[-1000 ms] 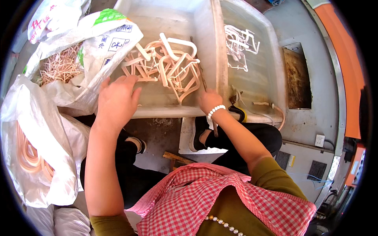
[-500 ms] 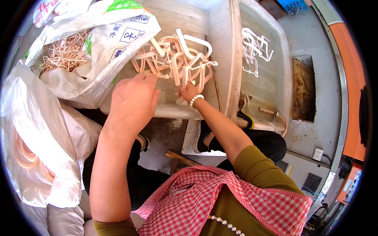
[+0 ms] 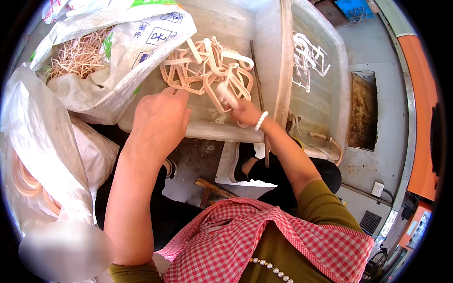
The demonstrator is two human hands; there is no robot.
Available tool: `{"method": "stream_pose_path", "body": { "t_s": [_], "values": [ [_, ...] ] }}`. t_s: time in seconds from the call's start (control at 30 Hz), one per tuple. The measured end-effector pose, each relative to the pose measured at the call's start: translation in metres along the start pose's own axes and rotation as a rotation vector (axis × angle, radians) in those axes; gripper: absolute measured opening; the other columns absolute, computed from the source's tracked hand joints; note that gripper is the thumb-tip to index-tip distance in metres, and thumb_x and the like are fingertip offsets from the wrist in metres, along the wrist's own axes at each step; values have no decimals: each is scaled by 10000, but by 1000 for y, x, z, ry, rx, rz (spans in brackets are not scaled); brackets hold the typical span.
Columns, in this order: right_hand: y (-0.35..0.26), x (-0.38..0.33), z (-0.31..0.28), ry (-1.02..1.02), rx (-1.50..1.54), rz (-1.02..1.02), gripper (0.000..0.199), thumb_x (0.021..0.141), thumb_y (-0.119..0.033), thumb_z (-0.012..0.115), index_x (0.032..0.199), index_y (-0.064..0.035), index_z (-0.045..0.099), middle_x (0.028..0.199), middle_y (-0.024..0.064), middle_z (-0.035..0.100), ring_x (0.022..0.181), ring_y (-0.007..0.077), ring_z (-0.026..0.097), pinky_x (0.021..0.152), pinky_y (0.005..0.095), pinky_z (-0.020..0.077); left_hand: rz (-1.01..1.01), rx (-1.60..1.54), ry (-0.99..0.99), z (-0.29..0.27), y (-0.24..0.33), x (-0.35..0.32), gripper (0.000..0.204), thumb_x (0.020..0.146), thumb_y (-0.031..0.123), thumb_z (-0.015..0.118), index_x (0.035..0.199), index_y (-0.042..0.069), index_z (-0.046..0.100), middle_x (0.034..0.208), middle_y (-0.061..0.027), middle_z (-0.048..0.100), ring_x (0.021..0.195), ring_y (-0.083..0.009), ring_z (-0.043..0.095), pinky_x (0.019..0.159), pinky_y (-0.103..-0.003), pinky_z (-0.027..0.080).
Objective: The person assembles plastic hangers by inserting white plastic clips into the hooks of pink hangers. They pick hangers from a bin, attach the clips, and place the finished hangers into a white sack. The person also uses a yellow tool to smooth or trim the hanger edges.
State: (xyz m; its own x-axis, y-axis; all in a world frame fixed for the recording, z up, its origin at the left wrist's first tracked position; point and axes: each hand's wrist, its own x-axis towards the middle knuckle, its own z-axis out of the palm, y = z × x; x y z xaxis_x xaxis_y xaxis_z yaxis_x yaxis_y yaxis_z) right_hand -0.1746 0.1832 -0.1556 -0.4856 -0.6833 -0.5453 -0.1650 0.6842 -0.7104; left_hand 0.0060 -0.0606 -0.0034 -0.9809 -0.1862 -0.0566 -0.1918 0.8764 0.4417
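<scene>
A tangled heap of pale pink plastic loops and bars (image 3: 207,59) lies in a whitish tub (image 3: 222,23). My right hand (image 3: 246,113), with a white bead bracelet at the wrist, is closed on a pale pink plastic bar (image 3: 227,95) at the heap's near right side. Motion smears this bar, and I cannot tell whether it is joined to the rest. My left hand (image 3: 160,115) hangs over the tub's near left edge, back of the hand up. Its fingers are curled together beside the heap, and their tips are hidden.
White sacks stand at left, one holding thin pinkish sprue sticks (image 3: 80,54), another pink loops (image 3: 28,177). A second basin (image 3: 321,104) with white plastic frames (image 3: 309,59) adjoins at right. A thin rod (image 3: 260,94) leans over the tub's near edge. A hose (image 3: 325,137) lies nearby.
My right hand has moved right and slightly nearer, swinging a plastic bar. Parts of the heap have shifted, and the rod now sticks out further over the near edge. My left hand has barely moved.
</scene>
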Motion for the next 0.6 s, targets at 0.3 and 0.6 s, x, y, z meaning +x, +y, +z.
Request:
{"method": "stream_pose_path", "body": {
  "t_s": [0.3, 0.6],
  "values": [
    [-186, -128, -91, -65, 621, -352, 239, 884, -62, 504, 1092, 49, 545, 587, -2, 480, 387, 27, 329, 362, 185, 277, -63, 8, 1, 2, 3, 5, 518, 764, 107, 678, 1227, -3, 472, 1117, -186, 546, 1043, -346, 541, 862, -423, 453],
    [-209, -193, -97, -198, 826, -738, 253, 869, -50, 520, 1019, 154, 527, 475, 30, 443, 310, 44, 332, 290, 219, 274, -209, -120, 213, 12, 6, 19, 779, 772, 138, 696, 1409, -5, 271, 1365, -229, 394, 1249, -371, 407, 1041, -411, 356]
  ]
}}
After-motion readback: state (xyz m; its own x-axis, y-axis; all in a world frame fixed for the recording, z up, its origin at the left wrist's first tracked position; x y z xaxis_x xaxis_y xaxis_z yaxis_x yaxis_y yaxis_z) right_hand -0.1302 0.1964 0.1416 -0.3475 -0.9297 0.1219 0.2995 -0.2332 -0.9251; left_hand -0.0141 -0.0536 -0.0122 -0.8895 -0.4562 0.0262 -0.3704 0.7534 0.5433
